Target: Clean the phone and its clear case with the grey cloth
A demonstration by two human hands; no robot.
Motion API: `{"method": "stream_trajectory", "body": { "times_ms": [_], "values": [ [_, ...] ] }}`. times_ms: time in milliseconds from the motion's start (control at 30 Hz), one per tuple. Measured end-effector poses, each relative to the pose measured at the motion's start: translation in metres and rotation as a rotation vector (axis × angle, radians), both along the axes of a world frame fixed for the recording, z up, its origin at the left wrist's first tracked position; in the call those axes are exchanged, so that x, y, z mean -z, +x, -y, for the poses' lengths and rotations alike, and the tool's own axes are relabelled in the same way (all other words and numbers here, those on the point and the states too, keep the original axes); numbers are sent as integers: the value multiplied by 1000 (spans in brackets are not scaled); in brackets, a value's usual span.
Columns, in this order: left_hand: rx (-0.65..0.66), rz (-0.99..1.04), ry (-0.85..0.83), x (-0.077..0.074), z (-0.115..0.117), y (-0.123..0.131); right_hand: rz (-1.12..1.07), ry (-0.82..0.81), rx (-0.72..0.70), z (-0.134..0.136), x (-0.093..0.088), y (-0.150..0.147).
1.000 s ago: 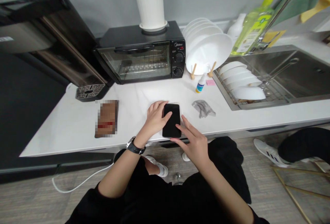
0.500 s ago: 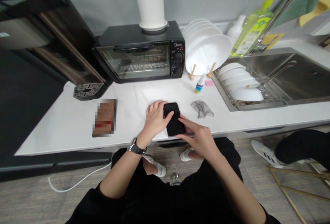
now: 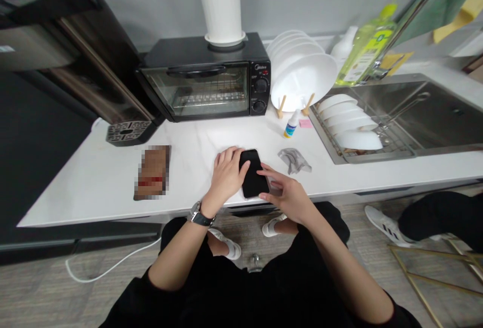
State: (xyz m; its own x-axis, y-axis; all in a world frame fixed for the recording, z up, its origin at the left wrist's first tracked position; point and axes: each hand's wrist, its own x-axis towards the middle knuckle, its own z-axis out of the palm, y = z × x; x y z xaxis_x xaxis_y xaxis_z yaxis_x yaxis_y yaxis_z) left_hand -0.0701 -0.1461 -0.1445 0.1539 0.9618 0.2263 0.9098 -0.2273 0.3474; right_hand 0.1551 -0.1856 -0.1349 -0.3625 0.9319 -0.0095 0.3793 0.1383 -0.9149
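Note:
A smartphone (image 3: 255,179) with a dark screen lies face up near the counter's front edge. My left hand (image 3: 227,172) holds its left side, thumb lying over the screen and the other fingers along the edge. From the right, my right hand (image 3: 289,194) reaches over the phone with fingers apart. Its index fingertip is at the screen and its thumb is by the lower right corner. Right of the phone lies a crumpled grey cloth (image 3: 294,161). Behind the cloth stands a small spray bottle (image 3: 291,126) with a white top.
A toaster oven (image 3: 204,84) stands behind, beside racked white plates (image 3: 302,79). At right is a steel sink (image 3: 433,111) with bowls (image 3: 356,139). A flat brownish thing (image 3: 153,173), pixelated, lies left, near a black appliance (image 3: 128,132). Another person's shoe (image 3: 387,225) shows below right.
My right index finger has shifted slightly left over the screen, and my left thumb has drawn back a little toward the phone's left edge. The phone stays in place.

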Motion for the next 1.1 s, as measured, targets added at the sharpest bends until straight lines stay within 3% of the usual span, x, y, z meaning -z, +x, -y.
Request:
{"method": "stream_trajectory", "body": {
  "times_ms": [167,400,633,833,967,1033,1100],
  "values": [
    [-2,-5,1,3,-4,-2,46,7,-33,-8,-1,-3],
    [108,17,-82,1,15,-13,234,223,-127,-23,7,4],
    [213,42,-40,5,19,-14,253,180,-190,-27,6,1],
    [208,-9,-76,6,19,-16,293,159,-167,-22,6,-9],
    [133,14,-150,-1,42,-18,114,199,-69,-18,4,2],
    [123,18,-158,-3,57,-15,26,240,60,-23,2,20],
    [128,13,-159,-3,68,-9,145,420,241,-33,3,42]
  ]
}}
